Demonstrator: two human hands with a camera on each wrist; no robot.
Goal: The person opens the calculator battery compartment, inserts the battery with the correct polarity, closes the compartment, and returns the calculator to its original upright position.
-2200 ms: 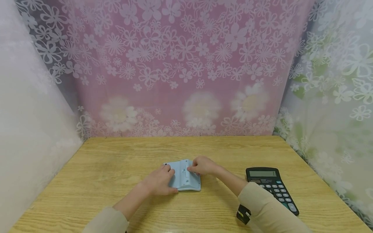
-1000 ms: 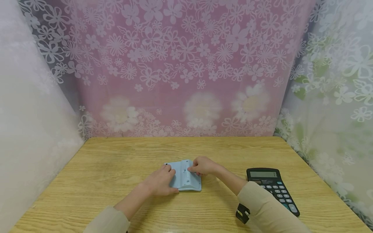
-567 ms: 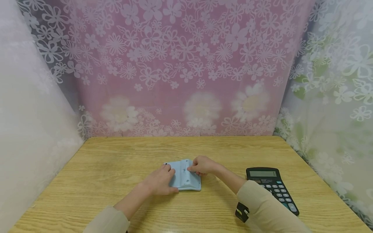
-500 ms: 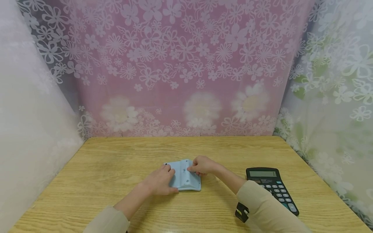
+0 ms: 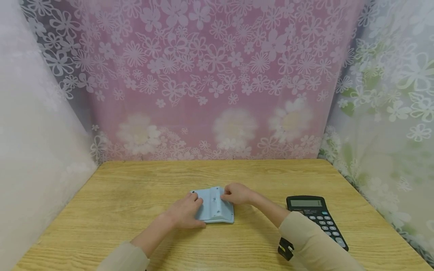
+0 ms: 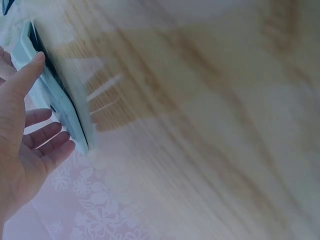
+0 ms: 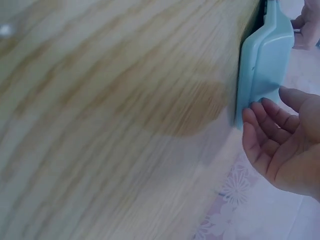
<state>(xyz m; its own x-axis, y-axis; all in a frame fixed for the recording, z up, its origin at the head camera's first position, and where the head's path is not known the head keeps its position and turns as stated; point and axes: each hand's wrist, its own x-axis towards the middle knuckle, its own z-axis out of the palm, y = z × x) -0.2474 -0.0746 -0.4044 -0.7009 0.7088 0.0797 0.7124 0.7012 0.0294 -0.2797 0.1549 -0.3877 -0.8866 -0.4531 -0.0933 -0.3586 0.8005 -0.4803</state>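
A light blue calculator (image 5: pixel 208 203) lies face down on the wooden table, its raised back ridge and battery cover (image 5: pixel 214 199) upward. My left hand (image 5: pixel 184 212) grips its left part, with the thumb at the near edge and the fingers over the back toward the far side. In the left wrist view the left thumb (image 6: pixel 31 70) lies on the calculator's edge. My right hand (image 5: pixel 238 193) is at the right side of the ridge, its fingers loosely bent. From the right wrist view, the right fingertips (image 7: pixel 256 106) touch the blue casing and the thumb is beside the ridge.
A black calculator (image 5: pixel 317 218) lies face up on the right of the table (image 5: pixel 135 180), partly covered by the right sleeve (image 5: pixel 305 237). A small black device (image 5: pixel 286 248) shows beneath that sleeve. Flowered curtains (image 5: pixel 217 75) hang behind and at both sides.
My right thumb has drawn back slightly to the right from the ridge. The left thumb has shifted a little left along the near edge. The blue calculator stays in about the same place.
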